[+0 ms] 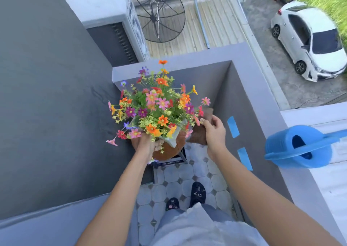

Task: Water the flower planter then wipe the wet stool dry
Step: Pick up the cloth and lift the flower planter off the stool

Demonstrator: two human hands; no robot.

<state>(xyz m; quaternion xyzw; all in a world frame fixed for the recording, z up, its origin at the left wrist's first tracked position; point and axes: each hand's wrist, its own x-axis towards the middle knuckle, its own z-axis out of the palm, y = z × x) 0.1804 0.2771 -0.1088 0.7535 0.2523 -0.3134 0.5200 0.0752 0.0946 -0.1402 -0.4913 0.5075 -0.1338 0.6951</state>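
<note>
An orange planter (170, 149) full of colourful flowers (157, 107) is held at its left rim by my left hand (145, 144). Under it a dark stool (177, 160) shows only part of its frame; whether the planter rests on it I cannot tell. My right hand (214, 131) grips a brown cloth (199, 133) just right of the planter, close to the flowers. A blue watering can (298, 146) stands on the ledge at the right, away from both hands.
This is a narrow balcony corner with grey parapet walls (249, 103) and a tiled floor (187, 180). Blue tape strips (233, 126) stick to the right wall. My feet (197, 194) stand behind the stool. A satellite dish (157, 13) and a white car (309, 41) lie beyond and below.
</note>
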